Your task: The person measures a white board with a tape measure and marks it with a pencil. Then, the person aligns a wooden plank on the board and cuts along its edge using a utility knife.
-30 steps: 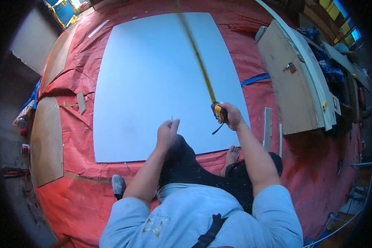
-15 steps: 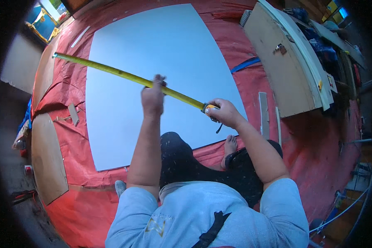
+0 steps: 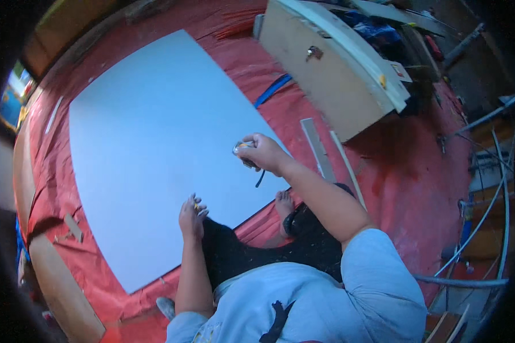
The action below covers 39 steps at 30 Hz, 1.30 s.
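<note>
A large white panel (image 3: 149,143) lies on red sheeting (image 3: 383,183) in front of me. Above its lower right part, my right hand (image 3: 260,153) grips a tape measure (image 3: 243,150) with a dark strap hanging below it; no long length of blade shows. My left hand (image 3: 191,214) is lower, over the panel beside my knee, with fingers curled around something small and yellowish that I cannot make out. My bare right foot (image 3: 283,208) rests near the panel's lower edge.
A box-like wooden piece (image 3: 335,86) with long pale trim stands at the upper right. Narrow strips (image 3: 317,148) lie right of the panel. Curved plywood pieces (image 3: 60,286) lie at the left. Metal pipes (image 3: 480,126) and cables crowd the right edge.
The long yellow blade, earlier swung leftward across the panel, no longer shows out of the tape measure. My left hand has moved down toward my knee. The view has turned rightward.
</note>
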Tool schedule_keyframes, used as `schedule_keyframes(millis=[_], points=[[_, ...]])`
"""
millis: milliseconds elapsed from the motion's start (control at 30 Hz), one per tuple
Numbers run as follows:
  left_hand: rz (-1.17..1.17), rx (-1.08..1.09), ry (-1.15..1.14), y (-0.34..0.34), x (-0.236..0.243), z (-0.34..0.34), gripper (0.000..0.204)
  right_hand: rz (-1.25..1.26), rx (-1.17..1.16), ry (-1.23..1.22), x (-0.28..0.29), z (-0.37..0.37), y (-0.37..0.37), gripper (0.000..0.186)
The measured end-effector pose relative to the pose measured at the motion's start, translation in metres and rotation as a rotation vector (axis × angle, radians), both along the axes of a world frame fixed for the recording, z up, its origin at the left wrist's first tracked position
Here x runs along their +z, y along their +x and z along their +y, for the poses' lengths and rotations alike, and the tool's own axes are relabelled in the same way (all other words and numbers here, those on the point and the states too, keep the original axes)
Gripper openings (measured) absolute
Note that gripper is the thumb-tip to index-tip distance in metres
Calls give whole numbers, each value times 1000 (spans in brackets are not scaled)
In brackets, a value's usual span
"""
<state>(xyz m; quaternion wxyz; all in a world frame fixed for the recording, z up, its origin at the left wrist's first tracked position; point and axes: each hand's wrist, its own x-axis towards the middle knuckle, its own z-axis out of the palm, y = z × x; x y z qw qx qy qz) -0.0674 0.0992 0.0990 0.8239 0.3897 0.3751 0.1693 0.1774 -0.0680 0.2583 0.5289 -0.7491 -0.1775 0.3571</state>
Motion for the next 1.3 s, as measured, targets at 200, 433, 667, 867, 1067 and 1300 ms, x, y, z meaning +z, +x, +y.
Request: schedule_keyframes(millis=[200, 433, 667, 867, 1067, 1300], points=[[129, -94, 49, -1, -12, -9, 47, -81, 156, -408, 3, -85, 99, 32], [214, -44, 96, -4, -12, -7, 49, 163, -410, -606, -168, -248, 132, 39], [256, 154, 77, -7, -14, 2, 43, -182, -177, -1141, -297, -332, 161, 62], [306, 273, 108, 10, -29, 0, 36, -341, -20, -1101, -312, -328, 205, 60], [451, 172, 223, 49, -48, -4, 35, -293, -605, -370, -203, -274, 317, 43], [507, -160, 432, 71, -82, -8, 33, -987, -940, -459, -25, -327, 414, 53]])
